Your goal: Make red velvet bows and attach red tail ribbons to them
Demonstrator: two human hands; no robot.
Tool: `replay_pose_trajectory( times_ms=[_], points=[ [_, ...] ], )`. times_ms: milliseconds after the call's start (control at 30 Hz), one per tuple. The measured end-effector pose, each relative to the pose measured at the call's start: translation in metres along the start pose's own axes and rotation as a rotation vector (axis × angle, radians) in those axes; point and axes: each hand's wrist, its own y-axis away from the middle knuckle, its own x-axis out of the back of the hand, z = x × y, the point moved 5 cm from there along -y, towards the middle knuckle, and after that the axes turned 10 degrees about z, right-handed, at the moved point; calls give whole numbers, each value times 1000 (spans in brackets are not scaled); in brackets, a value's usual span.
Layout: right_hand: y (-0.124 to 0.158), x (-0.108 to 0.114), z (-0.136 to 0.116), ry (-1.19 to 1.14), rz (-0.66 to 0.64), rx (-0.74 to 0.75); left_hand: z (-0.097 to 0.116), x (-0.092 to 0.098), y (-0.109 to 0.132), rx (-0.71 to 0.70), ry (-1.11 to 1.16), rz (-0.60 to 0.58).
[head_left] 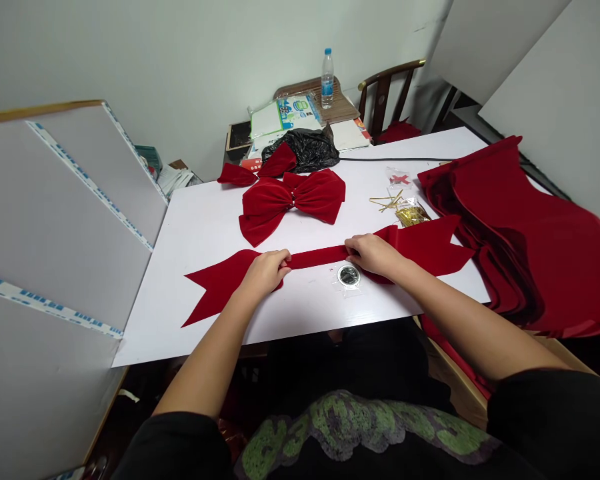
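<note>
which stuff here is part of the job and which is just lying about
Seemingly part of the job:
red fabric piece, held by left hand and right hand
large red bow
gold strips
red fabric stack

Probably just lying about:
water bottle
black plastic bag
wooden chair

Unclear: round silver-rimmed item

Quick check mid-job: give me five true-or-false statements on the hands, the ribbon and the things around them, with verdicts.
1. The left hand and right hand both grip the ribbon. True.
2. The disc lies beyond the ribbon. False: it lies on the near side, by the right hand.
3. The larger bow lies beyond the ribbon. True.
4. The cloth pile on the right is white. False: it is red.
5. The bottle has a blue cap. True.
</note>
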Motion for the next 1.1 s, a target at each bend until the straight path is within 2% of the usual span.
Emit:
replay_pose_trajectory(
  times_ms=[200,300,467,600,833,1100],
  points=[
    [1,0,0,23,-15,2,2,-2,-2,-12,-56,-61],
    [0,-1,0,60,-11,33,0,-3,-2,-26,-8,-40],
    [1,-4,0,87,-4,99,3,-5,1,-146,33,14],
    [4,-6,-2,70,45,181,4,-5,3,-62,-102,-19],
    [4,-6,-1,71,33,94,7,-6,6,-53,-103,12],
    [7,-4,5,26,69,47,1,-5,8,36,-118,50]
  ],
)
